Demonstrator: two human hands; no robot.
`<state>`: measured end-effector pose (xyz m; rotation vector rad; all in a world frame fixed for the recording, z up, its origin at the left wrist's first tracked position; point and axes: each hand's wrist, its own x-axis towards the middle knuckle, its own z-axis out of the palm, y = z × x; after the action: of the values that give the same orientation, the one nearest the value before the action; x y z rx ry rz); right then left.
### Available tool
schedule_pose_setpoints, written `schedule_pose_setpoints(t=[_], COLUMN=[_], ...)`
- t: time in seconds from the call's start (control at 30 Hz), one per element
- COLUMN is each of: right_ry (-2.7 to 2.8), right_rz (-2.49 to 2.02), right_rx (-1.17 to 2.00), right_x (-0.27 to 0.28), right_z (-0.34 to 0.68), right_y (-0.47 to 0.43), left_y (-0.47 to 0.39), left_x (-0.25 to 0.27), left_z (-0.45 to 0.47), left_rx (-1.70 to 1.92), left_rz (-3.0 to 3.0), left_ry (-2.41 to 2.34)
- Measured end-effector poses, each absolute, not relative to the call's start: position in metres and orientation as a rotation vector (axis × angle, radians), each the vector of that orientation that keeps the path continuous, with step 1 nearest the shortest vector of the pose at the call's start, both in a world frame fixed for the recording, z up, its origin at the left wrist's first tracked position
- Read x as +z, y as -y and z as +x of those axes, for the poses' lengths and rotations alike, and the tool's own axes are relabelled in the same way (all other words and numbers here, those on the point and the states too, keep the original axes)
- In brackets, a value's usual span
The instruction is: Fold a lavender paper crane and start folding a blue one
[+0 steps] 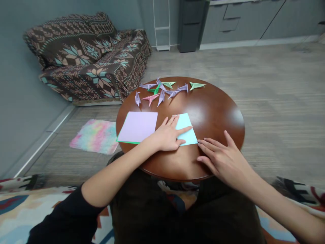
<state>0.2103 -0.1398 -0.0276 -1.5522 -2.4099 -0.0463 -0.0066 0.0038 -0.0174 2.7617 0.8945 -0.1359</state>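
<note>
1. Gray flooring (279, 88) fills my remote view, with a draped sofa (88, 64) at the far left.
2. Nearer me stands a glossy round wooden table (215, 108), which I judge slick enough for loose paper to slide on.
3. My right hand (223, 157) is spread, thumb apart, its fingertips at the blue sheet's lower right corner; I cannot tell whether they grip it. My left hand (169, 134) lies palm-down, fingers fanned, over the sheet's left part.
4. Left of that hand sits a lilac paper stack (141, 125) with a green edge showing beneath.
5. Between my hands, the blue sheet (188, 136) lies near the table's middle. I expect it to be feather-light, flexible and easily creased, best taken by an edge or corner.
6. Smallest are the folded paper birds (150, 98) along the far side, likely crushable.
</note>
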Motion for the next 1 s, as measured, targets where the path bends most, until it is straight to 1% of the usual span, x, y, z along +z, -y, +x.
schedule_pose_setpoints(t=[0.1,0.23,0.33,0.4,0.5,0.57,0.63,0.83,0.9,1.0], right_ry=[2.148,1.374,0.89,0.73,0.631,0.625,0.736,1.247,1.399,1.643], right_rz=[-1.585,-1.475,-1.287,-1.25,-1.252,-1.258,-1.33,-1.542,-1.54,-1.492], right_rx=[0.313,0.767,1.104,1.237,1.352,1.405,1.397,1.232,1.142,1.058], right_x=[-0.032,-0.037,-0.03,-0.023,-0.013,-0.011,-0.012,-0.027,-0.028,-0.02], right_z=[0.216,0.222,0.222,0.221,0.218,0.217,0.215,0.2,0.197,0.199], right_y=[0.138,0.121,0.1,0.085,0.066,0.058,0.052,0.042,0.04,0.041], left_y=[-0.005,-0.002,0.004,0.007,0.009,0.009,0.009,0.005,0.003,0.0], left_x=[-0.019,-0.023,-0.027,-0.03,-0.033,-0.035,-0.038,-0.043,-0.04,-0.036], left_z=[-0.009,-0.009,-0.008,-0.007,-0.008,-0.01,-0.011,-0.01,-0.01,-0.01], left_rx=[-0.118,-0.072,0.062,0.098,0.138,0.17,0.199,0.308,0.466,0.865], left_rz=[2.749,2.751,2.774,2.771,2.77,2.78,2.787,2.736,2.742,2.788], left_ry=[-0.876,-0.885,-0.978,-1.025,-1.054,-1.038,-1.021,-1.048,-1.063,-1.088])
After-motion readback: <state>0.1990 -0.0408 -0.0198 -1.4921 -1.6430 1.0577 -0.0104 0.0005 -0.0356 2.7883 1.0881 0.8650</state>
